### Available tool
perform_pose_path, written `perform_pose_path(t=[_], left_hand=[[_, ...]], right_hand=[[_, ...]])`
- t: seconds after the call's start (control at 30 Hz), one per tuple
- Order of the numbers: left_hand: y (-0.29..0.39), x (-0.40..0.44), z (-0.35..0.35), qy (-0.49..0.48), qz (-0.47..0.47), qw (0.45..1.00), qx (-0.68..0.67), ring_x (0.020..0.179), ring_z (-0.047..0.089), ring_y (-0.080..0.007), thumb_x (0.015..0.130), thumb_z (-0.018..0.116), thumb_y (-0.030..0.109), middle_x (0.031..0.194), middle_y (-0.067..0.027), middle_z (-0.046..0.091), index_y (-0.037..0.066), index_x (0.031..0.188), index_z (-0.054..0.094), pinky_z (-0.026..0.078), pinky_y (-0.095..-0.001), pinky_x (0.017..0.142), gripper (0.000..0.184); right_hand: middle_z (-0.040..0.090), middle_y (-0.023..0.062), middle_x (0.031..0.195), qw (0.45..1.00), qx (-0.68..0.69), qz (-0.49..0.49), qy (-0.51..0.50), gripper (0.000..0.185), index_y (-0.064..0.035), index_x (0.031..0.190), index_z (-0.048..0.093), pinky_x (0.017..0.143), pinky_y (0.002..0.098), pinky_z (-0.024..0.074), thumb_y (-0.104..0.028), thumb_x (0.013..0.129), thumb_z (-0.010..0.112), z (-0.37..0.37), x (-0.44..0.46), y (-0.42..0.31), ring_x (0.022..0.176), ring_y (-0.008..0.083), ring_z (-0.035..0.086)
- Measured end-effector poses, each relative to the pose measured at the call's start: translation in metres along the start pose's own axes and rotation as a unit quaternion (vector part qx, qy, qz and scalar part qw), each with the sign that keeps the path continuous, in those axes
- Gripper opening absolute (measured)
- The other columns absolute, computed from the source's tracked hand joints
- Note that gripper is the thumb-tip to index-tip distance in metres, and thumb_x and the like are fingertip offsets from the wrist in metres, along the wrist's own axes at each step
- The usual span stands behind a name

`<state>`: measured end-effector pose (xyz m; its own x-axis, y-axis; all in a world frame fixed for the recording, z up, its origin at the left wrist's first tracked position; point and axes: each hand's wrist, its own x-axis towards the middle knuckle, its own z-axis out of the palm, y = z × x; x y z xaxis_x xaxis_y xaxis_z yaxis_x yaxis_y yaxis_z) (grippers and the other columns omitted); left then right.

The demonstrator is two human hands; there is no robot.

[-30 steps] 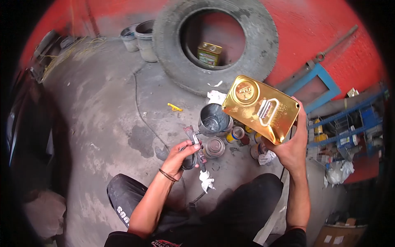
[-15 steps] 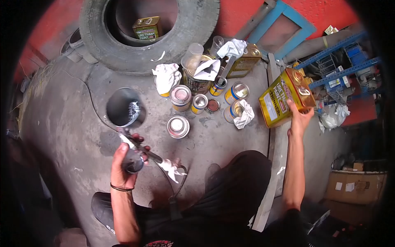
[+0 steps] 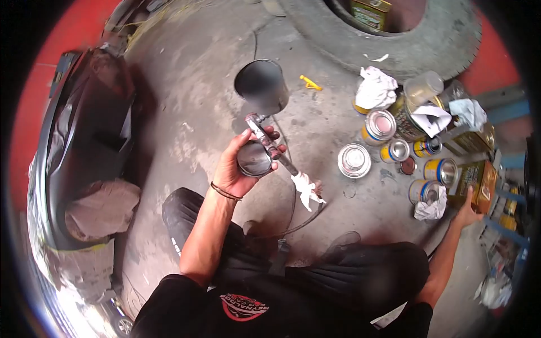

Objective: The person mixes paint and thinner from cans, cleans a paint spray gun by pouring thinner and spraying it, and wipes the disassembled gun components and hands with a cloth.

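Observation:
My left hand is wrapped round a spray gun with an open round cup, dark inside. White paper is tied near the gun's hose end. A dark metal pot stands on the floor just beyond the gun. At the right, my right hand has its fingers on a gold and green thinner tin, low beside the small paint cans. A silver-lidded can stands between my hands.
A large tyre lies at the top right with another tin inside it. A yellow piece is on the floor. Several cans and crumpled paper stand at right. A dark car part is at left.
The view has swung left. My right hand has brought the thinner tin down from in front of me to beside the cans. My left hand still holds the spray gun, its cup now facing up.

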<state>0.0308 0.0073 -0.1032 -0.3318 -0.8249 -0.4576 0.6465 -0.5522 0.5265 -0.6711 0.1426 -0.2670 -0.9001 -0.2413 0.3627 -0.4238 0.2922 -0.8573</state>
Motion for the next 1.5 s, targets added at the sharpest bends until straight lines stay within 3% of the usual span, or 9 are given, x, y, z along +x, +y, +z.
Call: perform_pose_path(t=[0.27,0.4,0.53,0.67,0.93,1.17,1.27,1.4,1.5], left_hand=[[0.007,-0.001,-0.009,-0.029,0.001,0.999,-0.030,0.126,0.065,-0.0394,0.105,0.069,0.038,0.138,-0.0178,0.063,0.003,0.141,0.060,0.062,-0.0505,0.085,0.051],[0.012,0.003,-0.014,-0.051,0.002,0.998,-0.027,0.118,0.069,-0.0367,0.105,0.068,0.037,0.131,-0.0164,0.068,0.001,0.135,0.063,0.062,-0.0480,0.082,0.047],[0.019,0.005,-0.015,-0.040,-0.002,0.999,-0.028,0.118,0.069,-0.0358,0.104,0.069,0.037,0.127,-0.0154,0.069,0.001,0.134,0.064,0.062,-0.0457,0.079,0.047],[0.024,0.008,-0.011,-0.027,0.005,0.999,-0.042,0.117,0.069,-0.0349,0.104,0.069,0.036,0.125,-0.0146,0.069,0.001,0.133,0.064,0.062,-0.0438,0.078,0.045],[0.020,0.001,0.000,-0.074,-0.004,0.996,-0.041,0.116,0.070,-0.0305,0.106,0.067,0.034,0.125,-0.0122,0.069,0.003,0.133,0.063,0.064,-0.0426,0.080,0.041],[0.012,-0.044,-0.001,-0.048,0.025,0.998,-0.021,0.119,0.068,-0.0353,0.108,0.063,0.034,0.138,-0.0168,0.064,-0.001,0.142,0.059,0.063,-0.0448,0.088,0.049],[0.005,-0.061,0.004,-0.034,0.032,0.998,-0.030,0.121,0.066,-0.0339,0.108,0.061,0.034,0.147,-0.0215,0.058,-0.002,0.148,0.055,0.062,-0.0442,0.091,0.054],[0.008,-0.064,-0.003,-0.013,0.029,0.999,-0.042,0.120,0.064,-0.0312,0.109,0.061,0.033,0.149,-0.0249,0.054,-0.004,0.154,0.049,0.062,-0.0441,0.092,0.060],[0.005,-0.057,0.001,-0.013,0.025,0.999,-0.024,0.121,0.064,-0.0319,0.109,0.061,0.033,0.149,-0.0208,0.056,-0.005,0.152,0.050,0.062,-0.0438,0.090,0.058]], right_hand=[[0.067,0.0217,0.135,0.976,-0.149,-0.049,-0.148,0.083,0.0094,0.136,0.061,0.100,0.0421,0.0573,-0.051,0.087,0.090,-0.044,0.023,0.013,0.121,0.0261,0.067],[0.072,0.0109,0.119,0.764,-0.421,0.195,-0.449,0.072,-0.0013,0.136,0.067,0.082,0.0367,0.0576,-0.058,0.093,0.080,-0.066,0.000,-0.098,0.101,0.0204,0.070],[0.077,0.0109,0.106,0.744,-0.196,-0.048,-0.637,0.039,0.0029,0.127,0.072,0.079,0.0311,0.0569,-0.026,0.102,0.075,-0.030,-0.085,-0.228,0.093,0.0150,0.072],[0.079,0.0128,0.108,0.611,-0.143,-0.184,-0.756,0.032,-0.0040,0.125,0.071,0.084,0.0377,0.0575,-0.026,0.102,0.073,0.011,-0.187,-0.379,0.096,0.0265,0.076],[0.077,0.0249,0.105,0.719,-0.229,-0.332,-0.565,0.036,-0.0039,0.123,0.071,0.089,0.0507,0.0580,-0.031,0.098,0.073,0.139,-0.231,-0.370,0.099,0.0422,0.074],[0.076,0.0257,0.119,0.808,-0.338,-0.206,-0.437,0.050,-0.0013,0.130,0.065,0.097,0.0537,0.0577,-0.037,0.096,0.074,0.257,-0.227,-0.294,0.112,0.0416,0.074],[0.076,0.0249,0.117,0.656,-0.246,-0.329,-0.633,0.053,-0.0037,0.126,0.073,0.095,0.0487,0.0585,-0.043,0.091,0.079,0.245,-0.200,-0.287,0.109,0.0426,0.074],[0.077,0.0089,0.084,0.531,-0.292,-0.216,-0.766,0.034,-0.0051,0.103,0.078,0.073,0.0374,0.0607,-0.038,0.092,0.078,0.179,-0.146,-0.337,0.069,0.0170,0.074],[0.078,0.0105,0.083,0.637,-0.294,-0.123,-0.701,0.038,-0.0060,0.095,0.077,0.075,0.0408,0.0599,-0.044,0.094,0.075,0.096,-0.098,-0.305,0.074,0.0232,0.076]])
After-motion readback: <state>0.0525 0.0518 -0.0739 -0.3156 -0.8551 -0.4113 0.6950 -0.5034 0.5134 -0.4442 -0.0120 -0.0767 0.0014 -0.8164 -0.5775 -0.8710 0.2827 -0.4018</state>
